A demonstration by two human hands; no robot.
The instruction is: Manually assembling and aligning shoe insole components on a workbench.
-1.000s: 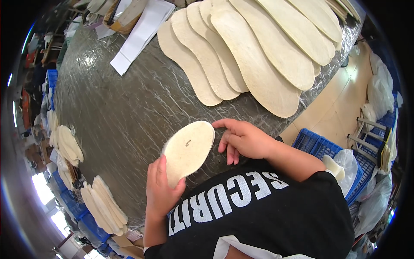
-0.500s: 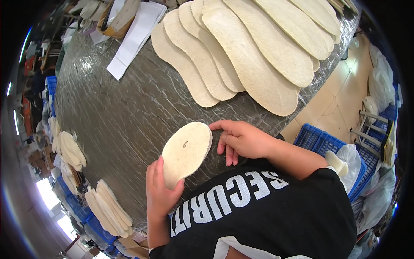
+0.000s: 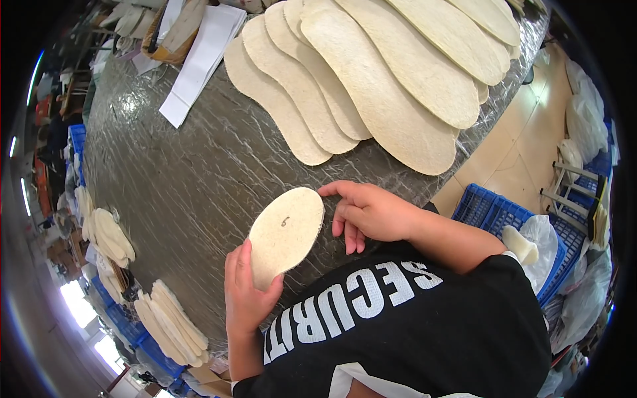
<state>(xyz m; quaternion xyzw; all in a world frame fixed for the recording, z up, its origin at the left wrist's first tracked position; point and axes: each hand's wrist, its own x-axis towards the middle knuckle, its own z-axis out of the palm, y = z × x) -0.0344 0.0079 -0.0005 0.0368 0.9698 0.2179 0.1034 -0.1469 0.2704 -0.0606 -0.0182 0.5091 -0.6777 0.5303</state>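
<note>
My left hand (image 3: 249, 292) is closed round the near end of a cream felt insole (image 3: 288, 232), its thumb and fingers on opposite edges. The insole is tilted up above the table, with a small handwritten mark on its upper face. Whether more insoles lie beneath it cannot be told. My right hand (image 3: 375, 211) is at the insole's far right edge, the index finger stretched out with its tip at the rim. Its other fingers are loosely bent and apart, with nothing in them. Beyond both hands, several larger insoles (image 3: 381, 86) lie fanned out, overlapping.
The dark table (image 3: 179, 192) has a wrinkled plastic cover. White paper strips (image 3: 199, 69) lie at the far left beside a basket (image 3: 176, 33). Piles of insoles (image 3: 171, 322) line the left edge. Blue crates (image 3: 494, 212) and a small ladder (image 3: 570, 192) stand on the right.
The view has shifted slightly. The insole has turned a little, so less of its right side edge shows. Both hands keep nearly the same position.
</note>
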